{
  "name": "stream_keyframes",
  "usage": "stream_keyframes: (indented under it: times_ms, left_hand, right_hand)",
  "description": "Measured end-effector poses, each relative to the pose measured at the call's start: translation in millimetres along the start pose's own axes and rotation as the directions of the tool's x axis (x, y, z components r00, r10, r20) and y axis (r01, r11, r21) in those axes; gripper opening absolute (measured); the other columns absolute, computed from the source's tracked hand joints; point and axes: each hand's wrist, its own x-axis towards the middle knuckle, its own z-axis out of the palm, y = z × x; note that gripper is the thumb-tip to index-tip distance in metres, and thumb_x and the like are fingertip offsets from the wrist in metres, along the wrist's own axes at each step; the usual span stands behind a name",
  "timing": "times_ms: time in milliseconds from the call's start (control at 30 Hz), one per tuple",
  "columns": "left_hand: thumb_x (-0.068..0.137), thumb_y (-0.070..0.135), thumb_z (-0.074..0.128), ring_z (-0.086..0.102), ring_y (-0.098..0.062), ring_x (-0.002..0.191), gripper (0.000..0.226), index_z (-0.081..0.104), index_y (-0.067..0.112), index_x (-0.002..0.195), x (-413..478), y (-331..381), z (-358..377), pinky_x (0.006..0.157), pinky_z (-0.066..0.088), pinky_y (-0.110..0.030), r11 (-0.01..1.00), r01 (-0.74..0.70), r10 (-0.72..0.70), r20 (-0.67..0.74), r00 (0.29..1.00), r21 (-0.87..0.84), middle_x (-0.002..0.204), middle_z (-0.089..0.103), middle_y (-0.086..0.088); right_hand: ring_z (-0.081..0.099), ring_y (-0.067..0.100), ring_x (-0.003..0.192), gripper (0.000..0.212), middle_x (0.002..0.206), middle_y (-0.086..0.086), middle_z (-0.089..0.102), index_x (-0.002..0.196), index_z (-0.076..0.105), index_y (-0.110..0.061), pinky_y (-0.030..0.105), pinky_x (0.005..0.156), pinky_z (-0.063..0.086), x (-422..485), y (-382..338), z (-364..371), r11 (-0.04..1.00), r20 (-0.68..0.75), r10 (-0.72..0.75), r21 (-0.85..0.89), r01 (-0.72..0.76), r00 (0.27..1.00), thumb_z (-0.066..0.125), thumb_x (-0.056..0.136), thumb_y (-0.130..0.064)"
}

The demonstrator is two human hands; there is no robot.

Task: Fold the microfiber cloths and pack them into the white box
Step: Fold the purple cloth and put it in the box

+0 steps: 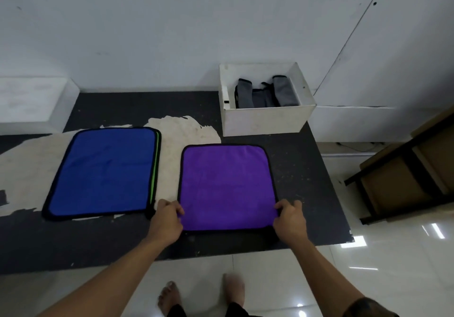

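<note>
My left grip (pixel 167 218) pinches the left hem of the purple cloth (pixel 227 186) close to its near corner. My right grip (pixel 290 218) pinches the right hem at the matching spot. On each, fingers and thumb are curled onto the black binding. The cloth lies flat on the counter (pixel 299 164), spread out ahead of both grips and not yet folded.

I judge the next move is to carry this near edge forward onto the far one. The main risk is unevenness: if one grip travels faster or higher, the hems land skewed and the fold comes out crooked. The pile looks grabby, so the lower layer could drag and bunch. A loose pinch could also drop a corner midway.

Just outside my left grip sits the blue cloth (pixel 103 172), with a green cloth (pixel 154 169) peeking from under its right side. Its near corner is almost at my knuckles, so a wide swing could ruffle that pile. Outside my right grip there is a strip of bare counter, then the counter's edge and the floor. The near edge runs close behind both grips.

Ahead of the right grip, past the far hem and apart from it, stands the white box (pixel 265 120) with grey cloths (pixel 265 93) inside. I cannot tell how much room remains in it.
</note>
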Motion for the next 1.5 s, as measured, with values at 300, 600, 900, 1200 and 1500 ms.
stream_keyframes:
  times_ms: [300, 600, 900, 1200, 1500]
  left_hand:
    - [0.079, 0.028, 0.074, 0.056, -0.018, 0.096, 0.027, 0.066, 0.023, 0.104, -31.4, -3.9, 10.6, 0.079, 0.048, -0.034, 0.764, -0.53, 0.566, 0.011, 0.824, 0.369, 0.112, 0.054, 0.002]
    - [0.08, 0.037, 0.064, 0.053, -0.017, 0.098, 0.029, 0.066, 0.024, 0.107, -43.0, -2.2, 6.7, 0.078, 0.05, -0.033, 0.665, -0.569, 0.585, 0.138, 0.8, 0.483, 0.111, 0.057, 0.003]
    - [0.03, -0.003, 0.085, 0.058, -0.021, 0.07, 0.059, 0.066, 0.015, 0.083, -49.6, 30.2, 39.1, 0.052, 0.05, -0.03, 0.722, -0.443, 0.491, 0.057, 0.869, 0.532, 0.085, 0.061, -0.004]
    - [0.039, -0.005, 0.082, 0.054, -0.017, 0.065, 0.048, 0.061, 0.021, 0.073, -50.0, 14.7, 21.3, 0.054, 0.045, -0.028, 0.82, -0.32, 0.401, -0.076, 0.913, 0.474, 0.075, 0.059, 0.003]
    - [0.043, -0.004, 0.08, 0.056, -0.014, 0.067, 0.046, 0.062, 0.026, 0.074, -60.8, 10.3, 17.2, 0.059, 0.044, -0.028, 0.822, -0.314, 0.362, -0.01, 0.932, 0.476, 0.076, 0.059, 0.008]
  right_hand:
    - [0.051, 0.014, 0.108, 0.029, 0.121, -0.005, 0.053, 0.111, 0.064, -0.027, 0.033, 0.093, 0.046, -12.9, 13.3, 9.3, 0.793, 0.022, -0.525, -0.352, 0.498, 0.851, 0.062, 0.087, -0.045]
    - [0.046, 0.019, 0.119, 0.051, 0.131, -0.001, 0.046, 0.128, 0.052, -0.027, 0.04, 0.105, 0.039, -12.1, 20.4, 7.3, 0.63, 0.257, -0.587, -0.45, 0.632, 0.768, 0.058, 0.085, -0.053]
    - [0.052, 0.031, 0.11, 0.032, 0.125, 0.013, 0.052, 0.125, 0.049, -0.013, 0.045, 0.098, 0.044, -28.4, 5.2, 16.5, 0.604, 0.254, -0.543, -0.544, 0.582, 0.8, 0.053, 0.095, -0.02]
    - [0.06, 0.022, 0.095, 0.019, 0.105, 0.001, 0.063, 0.101, 0.068, -0.021, 0.039, 0.087, 0.052, -20.7, 13.1, 5.0, 0.699, 0.149, -0.553, -0.453, 0.554, 0.82, 0.071, 0.082, -0.021]
    - [0.057, 0.015, 0.073, 0.017, 0.081, -0.008, 0.064, 0.074, 0.067, -0.025, 0.031, 0.066, 0.049, -30.0, 39.5, 3.7, 0.786, 0.039, -0.551, -0.311, 0.534, 0.834, 0.076, 0.066, -0.013]
